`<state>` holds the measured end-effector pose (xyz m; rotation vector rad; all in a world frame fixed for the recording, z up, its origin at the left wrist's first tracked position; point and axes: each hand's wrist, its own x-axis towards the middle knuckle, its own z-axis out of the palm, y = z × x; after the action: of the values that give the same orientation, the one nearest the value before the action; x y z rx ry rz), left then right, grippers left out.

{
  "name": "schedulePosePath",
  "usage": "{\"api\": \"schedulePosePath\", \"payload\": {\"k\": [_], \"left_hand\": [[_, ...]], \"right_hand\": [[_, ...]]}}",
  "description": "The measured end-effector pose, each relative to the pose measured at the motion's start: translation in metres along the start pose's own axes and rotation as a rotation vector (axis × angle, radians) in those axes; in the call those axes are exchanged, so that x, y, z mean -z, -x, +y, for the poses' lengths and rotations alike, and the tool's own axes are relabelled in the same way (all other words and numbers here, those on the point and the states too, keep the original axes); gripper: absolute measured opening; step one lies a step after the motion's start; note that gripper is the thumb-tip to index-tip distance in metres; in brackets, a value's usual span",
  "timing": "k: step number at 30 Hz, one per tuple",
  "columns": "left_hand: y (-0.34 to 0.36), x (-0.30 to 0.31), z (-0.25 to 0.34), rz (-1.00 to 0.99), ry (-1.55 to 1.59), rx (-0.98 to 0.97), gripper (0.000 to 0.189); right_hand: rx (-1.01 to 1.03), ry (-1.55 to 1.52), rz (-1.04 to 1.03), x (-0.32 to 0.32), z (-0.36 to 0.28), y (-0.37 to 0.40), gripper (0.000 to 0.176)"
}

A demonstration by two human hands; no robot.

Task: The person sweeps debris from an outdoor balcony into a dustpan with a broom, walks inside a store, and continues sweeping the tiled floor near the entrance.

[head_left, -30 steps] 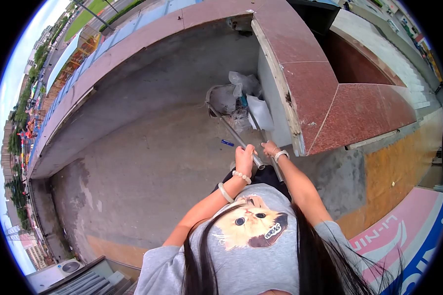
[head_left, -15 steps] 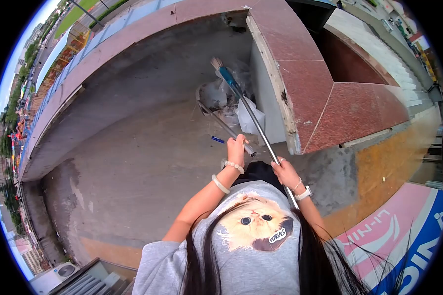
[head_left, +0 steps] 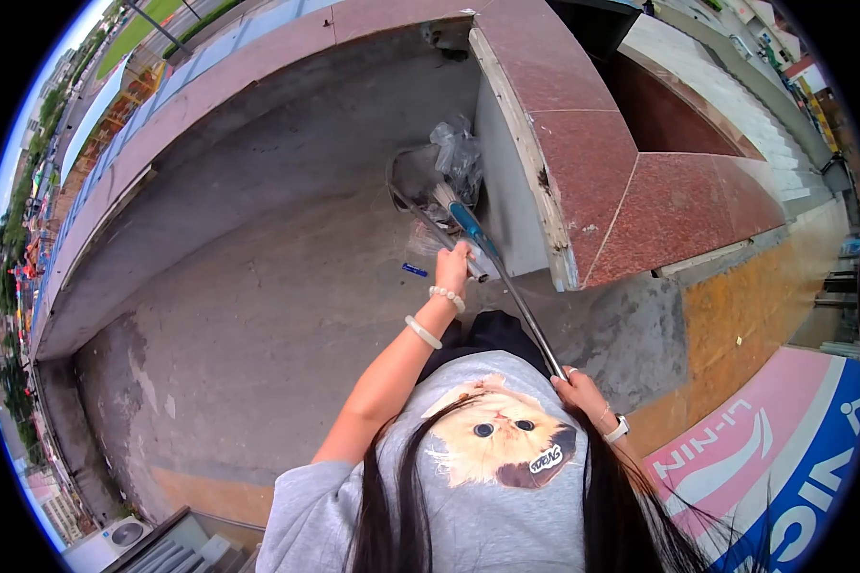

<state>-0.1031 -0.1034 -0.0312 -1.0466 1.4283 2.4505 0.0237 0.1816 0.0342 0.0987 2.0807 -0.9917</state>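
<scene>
Broom (head_left: 512, 286) inside right grip (head_left: 584, 392)

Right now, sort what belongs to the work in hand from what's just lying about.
In use:
Broom, in the right hand
Dustpan, handle in the left hand
Clear plastic near the broom head, probably litter

Just there:
Small blue object on the floor, untouched
Pink-and-blue sign

Stained grey floor (head_left: 258, 325), reddish ledge (head_left: 583, 134), probably trees (head_left: 12, 390) beyond.
</scene>
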Motion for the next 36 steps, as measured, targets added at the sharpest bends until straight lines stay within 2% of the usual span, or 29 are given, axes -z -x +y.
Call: {"api": "schedulePosePath", "payload": {"k": [4, 6, 10, 13, 17, 20, 22, 26, 31, 32, 33, 36], "left_hand": [[0.028, 0.027, 0.018, -0.033, 0.170, -0.059, 0.015], [0.050, 0.035, 0.023, -0.045, 0.233, -0.092, 0.016], [0.084, 0.051, 0.036, -0.005, 0.270, -0.066, 0.016], [0.098, 0.059, 0.042, -0.002, 0.370, -0.087, 0.017], [0.109, 0.073, 0.048, 0.048, 0.443, -0.085, 0.018], [0.112, 0.088, 0.043, 0.028, 0.506, -0.099, 0.018], [0.115, 0.093, 0.042, 0.043, 0.513, -0.108, 0.017], [0.116, 0.101, 0.036, 0.048, 0.511, -0.080, 0.017], [0.118, 0.102, 0.034, 0.007, 0.527, -0.078, 0.018], [0.115, 0.101, 0.036, -0.010, 0.550, -0.079, 0.019], [0.114, 0.100, 0.039, -0.015, 0.552, -0.083, 0.019], [0.119, 0.098, 0.042, -0.004, 0.587, -0.080, 0.020]], "right_hand": [[-0.075, -0.100, -0.023, -0.001, -0.010, -0.002, 0.023], [0.028, -0.134, 0.020, -0.002, -0.010, -0.004, 0.024], [0.128, -0.121, 0.090, -0.002, -0.049, -0.011, 0.026], [0.197, -0.156, 0.138, -0.004, -0.077, -0.044, 0.026], [0.260, -0.174, 0.159, -0.023, -0.070, -0.126, 0.023], [0.262, -0.174, 0.105, -0.035, -0.050, -0.176, 0.021], [0.125, -0.441, -0.073, -0.039, -0.044, -0.196, 0.020], [-0.025, -0.501, -0.225, -0.043, -0.040, -0.234, 0.021], [-0.032, -0.348, -0.171, -0.045, -0.087, -0.239, 0.023], [0.007, -0.225, -0.120, -0.045, -0.093, -0.235, 0.024], [0.045, -0.098, -0.072, -0.042, -0.100, -0.229, 0.026], [0.089, -0.022, -0.051, -0.028, -0.102, -0.185, 0.029]]}}
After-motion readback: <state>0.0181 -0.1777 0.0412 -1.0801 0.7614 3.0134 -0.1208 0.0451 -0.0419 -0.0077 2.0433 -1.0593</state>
